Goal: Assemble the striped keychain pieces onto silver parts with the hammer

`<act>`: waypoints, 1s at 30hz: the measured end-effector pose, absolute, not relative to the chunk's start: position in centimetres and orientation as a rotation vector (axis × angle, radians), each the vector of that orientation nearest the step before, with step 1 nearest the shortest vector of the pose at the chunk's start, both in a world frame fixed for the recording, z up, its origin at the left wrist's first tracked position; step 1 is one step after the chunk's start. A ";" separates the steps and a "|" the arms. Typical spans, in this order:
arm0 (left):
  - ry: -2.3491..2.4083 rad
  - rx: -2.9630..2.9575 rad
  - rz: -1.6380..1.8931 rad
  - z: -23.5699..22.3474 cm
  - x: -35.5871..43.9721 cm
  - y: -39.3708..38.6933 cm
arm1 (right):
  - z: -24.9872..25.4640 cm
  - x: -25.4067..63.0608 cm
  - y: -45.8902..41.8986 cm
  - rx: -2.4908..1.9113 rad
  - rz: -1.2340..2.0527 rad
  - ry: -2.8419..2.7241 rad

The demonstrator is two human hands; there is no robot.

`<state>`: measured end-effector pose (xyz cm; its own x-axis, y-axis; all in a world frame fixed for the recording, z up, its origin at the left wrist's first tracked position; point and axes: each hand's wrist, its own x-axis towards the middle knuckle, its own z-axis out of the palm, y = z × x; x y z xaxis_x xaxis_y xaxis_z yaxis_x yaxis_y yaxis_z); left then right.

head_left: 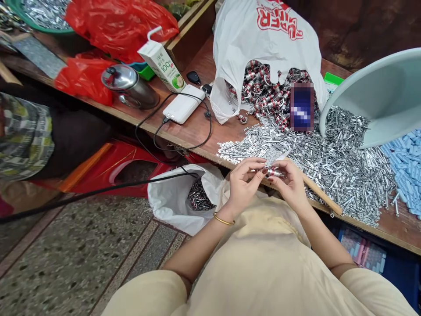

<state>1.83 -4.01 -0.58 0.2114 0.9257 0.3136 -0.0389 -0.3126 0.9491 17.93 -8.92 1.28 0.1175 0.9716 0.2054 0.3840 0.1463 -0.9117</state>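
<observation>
Both hands meet at the table's front edge around a small silver cylinder with red bands (273,171). My left hand (243,180) pinches its left end with thumb and fingers. At the other end, my right hand (293,183) has its thumb and fingertips closed on it. The fingers partly hide the piece. Just beyond my hands spreads a pile of small silver metal parts (348,184), flat pieces and pins among them. Similar red-and-silver pieces (263,94) spill from a white plastic bag (230,39). A wooden stick (320,191) lies by my right hand.
A tilted pale bucket (391,87) pours out metal parts at right, beside light-blue pieces (404,166). At left stand a white power bank (184,104) with a cable, a drink carton (162,66) and a steel flask (131,87). An open white sack (171,202) hangs below the edge.
</observation>
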 end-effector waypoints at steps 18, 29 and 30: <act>0.808 1.847 1.037 0.5 -0.1 -3.4 | 2.1 19.1 -10.5 -1.305 0.798 -1.516; 0.659 1.893 1.196 0.8 0.1 -3.3 | 3.5 19.3 -10.2 -1.336 0.865 -1.510; 0.644 1.897 1.208 0.7 0.1 -3.3 | 3.5 19.4 -10.2 -1.333 0.891 -1.500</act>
